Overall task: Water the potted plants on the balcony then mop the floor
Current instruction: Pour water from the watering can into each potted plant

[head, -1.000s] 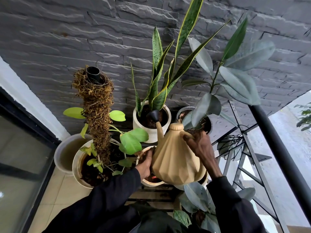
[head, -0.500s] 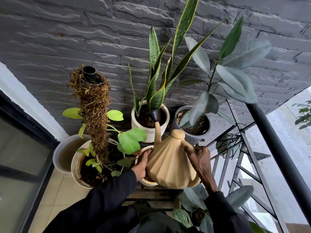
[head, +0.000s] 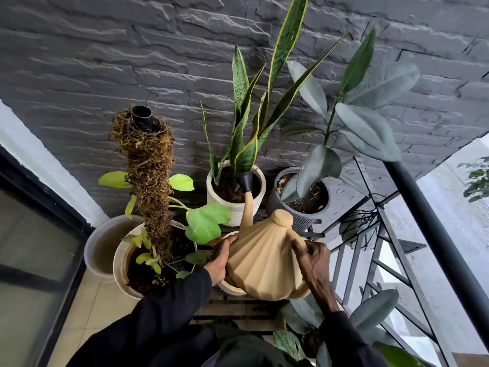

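Now both hands cradle the watering can (spout over snake-plant pot).

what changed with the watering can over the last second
The watering can eased slightly left with both hands, its black spout tip staying over the snake plant pot. The left hand still steadies its side and the right hand keeps its hold. The pots did not move.

Your left hand steadies the tan can; your right hand grips its handle side. Its black spout sits over the snake plant's white pot.
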